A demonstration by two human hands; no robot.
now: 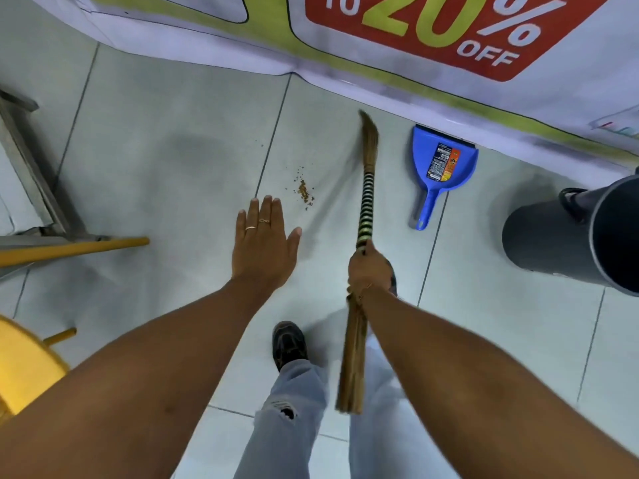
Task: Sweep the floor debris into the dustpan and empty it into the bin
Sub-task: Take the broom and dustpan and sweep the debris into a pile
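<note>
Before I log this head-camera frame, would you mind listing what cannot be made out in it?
- Bin: cut off by the right edge; its contents are hidden.
- Broom: bristle tip is motion-blurred, so floor contact is unclear; the right hand hides part of the handle.
- Dustpan: label print is too small to read.
- Debris: too small to identify.
- Banner: cut off by the top edge.

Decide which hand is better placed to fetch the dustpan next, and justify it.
Probably the left hand: it is open and empty. The right hand sits nearer the dustpan, but its grip is closed on the broom.
</note>
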